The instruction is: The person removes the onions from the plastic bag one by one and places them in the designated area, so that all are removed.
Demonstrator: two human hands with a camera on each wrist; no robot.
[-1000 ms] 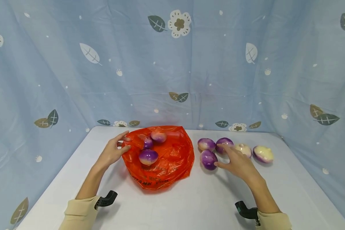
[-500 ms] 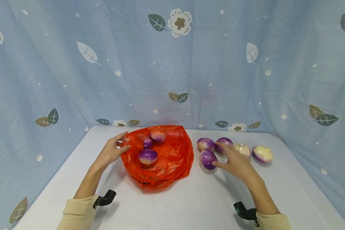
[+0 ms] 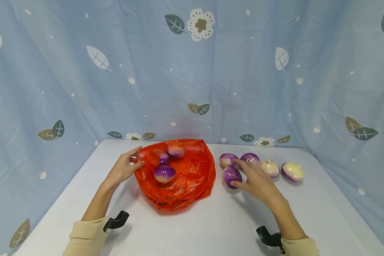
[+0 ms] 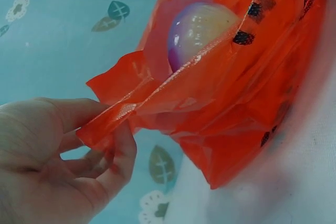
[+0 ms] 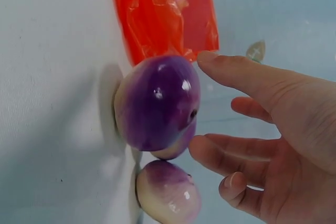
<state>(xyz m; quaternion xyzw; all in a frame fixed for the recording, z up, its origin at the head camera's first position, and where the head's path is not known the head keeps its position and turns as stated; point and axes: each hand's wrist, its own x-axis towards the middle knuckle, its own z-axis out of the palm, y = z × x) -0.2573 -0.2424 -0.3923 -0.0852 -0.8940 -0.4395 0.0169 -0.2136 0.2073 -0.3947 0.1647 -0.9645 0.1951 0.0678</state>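
Observation:
An orange-red plastic bag point(image 3: 192, 177) lies with its mouth spread, several purple-and-white onions inside, one point(image 3: 164, 174) nearest the front. The left hand point(image 3: 123, 169) pinches the bag's left rim between thumb and fingers; in the left wrist view the hand point(image 4: 68, 156) has the bag's edge point(image 4: 115, 116) between them. The right hand point(image 3: 259, 181) hovers over a purple onion point(image 3: 231, 177), thumb and fingers apart and relaxed. Seen from the right wrist, that hand point(image 5: 268, 135) is beside the onion point(image 5: 157, 103); whether a fingertip touches it cannot be told.
Behind the nearest loose onion are two more purple ones point(image 3: 228, 160) point(image 3: 250, 159). Farther right lie a whitish onion point(image 3: 270, 168) and a pale yellow-and-purple one point(image 3: 292, 171). The white table point(image 3: 192, 231) is backed by a blue patterned curtain point(image 3: 147, 71).
The right hand has moved slightly left, farther over the nearest purple onion. The left hand keeps its pinch on the bag rim, and the onions have not visibly moved.

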